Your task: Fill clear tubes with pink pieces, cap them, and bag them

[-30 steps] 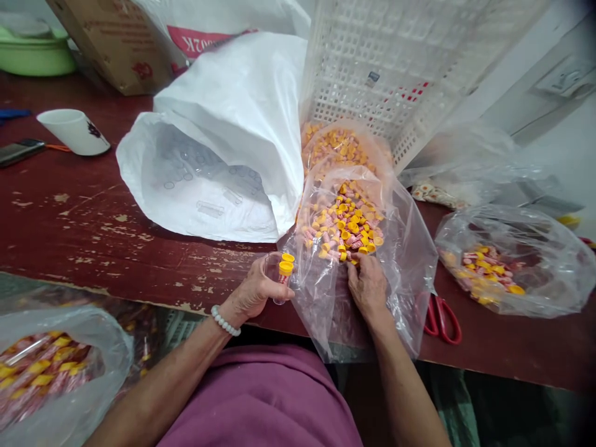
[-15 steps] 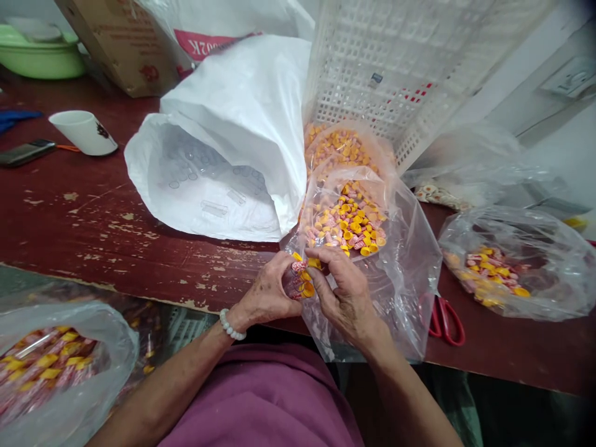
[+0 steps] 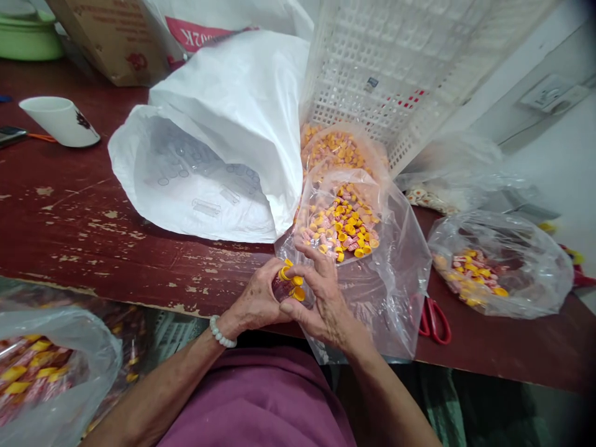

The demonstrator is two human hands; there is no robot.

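Note:
My left hand (image 3: 258, 299), closed, holds a bunch of small clear tubes with yellow caps (image 3: 297, 290). The caps face right, out of the grip. My right hand (image 3: 326, 298) curves round the capped end, its index finger at the upper caps and its thumb by the left fingertips; its other fingers stretch away. Just beyond lies a clear plastic bag (image 3: 400, 267), open towards me, with many loose yellow caps on red-and-white printed pieces (image 3: 349, 226). Left of it, a white sack (image 3: 233, 87) gapes open, with clear tubes inside.
Red-handled scissors (image 3: 437, 320) lie right of the bag, near another bag of capped pieces (image 3: 535, 298). A white crate (image 3: 363, 68) stands behind. A paper cup (image 3: 58, 121) is on the left. At lower left, a bag (image 3: 100, 354) holds filled tubes.
My right hand has gone from pinching at a yellow cap to reaching round the bunch with its fingers more spread. The view has shifted slightly; my left hand keeps its hold.

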